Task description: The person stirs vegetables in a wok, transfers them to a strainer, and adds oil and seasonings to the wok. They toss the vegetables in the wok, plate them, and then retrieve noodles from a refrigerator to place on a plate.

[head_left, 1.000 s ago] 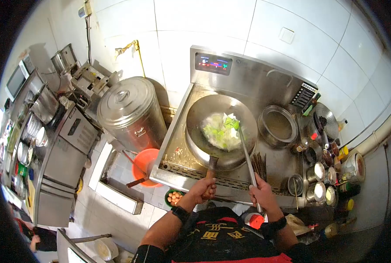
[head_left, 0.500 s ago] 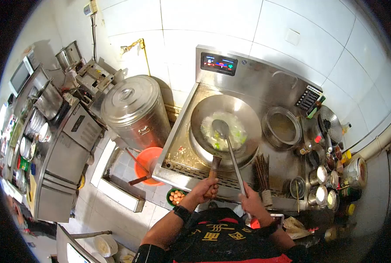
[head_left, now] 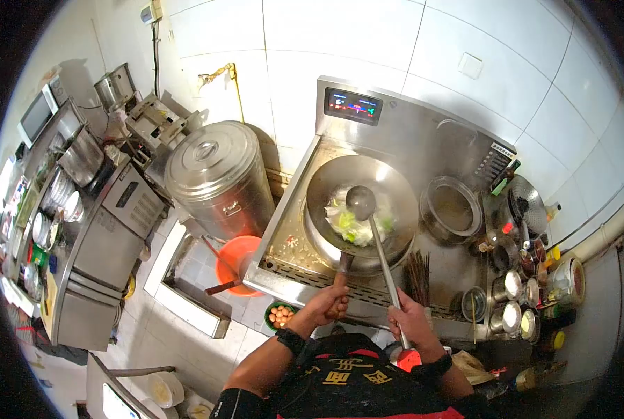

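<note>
On the stove (head_left: 284, 246), a wok (head_left: 331, 173) holds greens (head_left: 350, 227), left hand (head_left: 326, 306) gripping its handle (head_left: 343, 268), right hand (head_left: 411, 321) a ladle (head_left: 382, 260).

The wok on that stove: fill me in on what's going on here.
A person is cooking at a stove. Their left hand grips the handle of the wok, which sits on the stove, while their right hand holds a long ladle with its bowl over the food. Green and whitish pieces lie in the wok, and the control display is lit. A round metal pan stands to the wok's right.
</note>
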`<action>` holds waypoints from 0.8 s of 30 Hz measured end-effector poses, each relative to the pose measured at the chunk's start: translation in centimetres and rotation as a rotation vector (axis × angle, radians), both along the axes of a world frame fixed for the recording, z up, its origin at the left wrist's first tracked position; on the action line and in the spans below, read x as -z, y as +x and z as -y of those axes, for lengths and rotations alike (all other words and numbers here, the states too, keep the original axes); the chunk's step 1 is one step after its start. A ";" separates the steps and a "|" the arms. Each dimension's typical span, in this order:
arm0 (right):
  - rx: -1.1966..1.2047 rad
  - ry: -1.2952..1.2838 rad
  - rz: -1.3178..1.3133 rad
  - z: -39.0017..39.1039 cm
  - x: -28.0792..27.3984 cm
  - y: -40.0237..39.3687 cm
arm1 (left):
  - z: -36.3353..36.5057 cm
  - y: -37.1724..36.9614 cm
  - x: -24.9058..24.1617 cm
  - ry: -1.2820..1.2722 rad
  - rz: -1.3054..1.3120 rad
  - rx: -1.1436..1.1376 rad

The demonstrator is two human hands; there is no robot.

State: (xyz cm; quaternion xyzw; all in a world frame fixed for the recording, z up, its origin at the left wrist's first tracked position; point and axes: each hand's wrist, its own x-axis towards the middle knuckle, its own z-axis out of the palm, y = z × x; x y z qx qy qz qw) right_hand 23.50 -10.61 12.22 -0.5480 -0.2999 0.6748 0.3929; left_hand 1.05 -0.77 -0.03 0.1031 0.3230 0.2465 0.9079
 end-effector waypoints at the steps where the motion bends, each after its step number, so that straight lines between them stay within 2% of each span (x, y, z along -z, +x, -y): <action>1: -0.059 0.058 0.219 -0.2 0.4 -0.1 | 0.0 0.0 0.1 -0.004 -0.002 0.002; 2: -0.120 0.117 0.438 -0.5 0.8 -0.1 | 0.0 0.0 0.1 -0.007 -0.004 0.004; 6: -0.185 0.203 0.435 -2.2 2.8 0.2 | 0.1 -0.1 -0.4 -0.007 -0.012 -0.002; 8: -0.107 0.104 0.253 -2.4 3.1 -0.8 | 0.0 -0.2 -0.5 0.012 -0.021 0.003; 9: -0.110 0.107 0.252 -2.3 3.0 -0.8 | -0.2 -0.2 -0.8 0.015 -0.022 -0.001; 11: -0.045 0.005 -0.064 -1.3 2.3 -0.6 | 0.2 -0.1 -1.1 0.047 -0.031 -0.012; 12: -0.048 0.002 -0.065 -0.9 2.0 -0.2 | 0.2 -0.2 -1.3 0.044 -0.032 -0.015; 14: 0.005 -0.090 -0.245 0.1 1.2 1.4 | 0.2 -0.2 -1.5 0.015 -0.034 -0.003; 16: -0.004 -0.114 -0.180 1.3 0.1 3.0 | 0.2 -0.1 -1.4 0.001 -0.038 -0.010; 18: -0.180 -0.014 0.094 2.5 -0.3 4.8 | 0.1 0.1 -1.3 -0.009 -0.042 -0.010; 19: -0.283 -0.016 0.306 2.9 -2.3 5.2 | 0.0 0.0 -1.0 -0.024 -0.009 -0.002; 20: -0.280 -0.020 0.307 3.5 -2.0 6.1 | -0.1 -0.1 -0.8 -0.039 0.025 0.005; 21: -0.372 0.271 0.621 4.5 -2.0 6.8 | -0.1 -0.1 -0.4 -0.042 0.024 0.008; 23: -0.454 0.566 0.933 5.5 -2.5 7.5 | -0.1 0.0 0.4 0.003 0.046 0.000; 24: -0.514 0.472 1.020 5.9 -4.9 7.2 | -0.1 0.0 0.1 0.001 0.047 0.005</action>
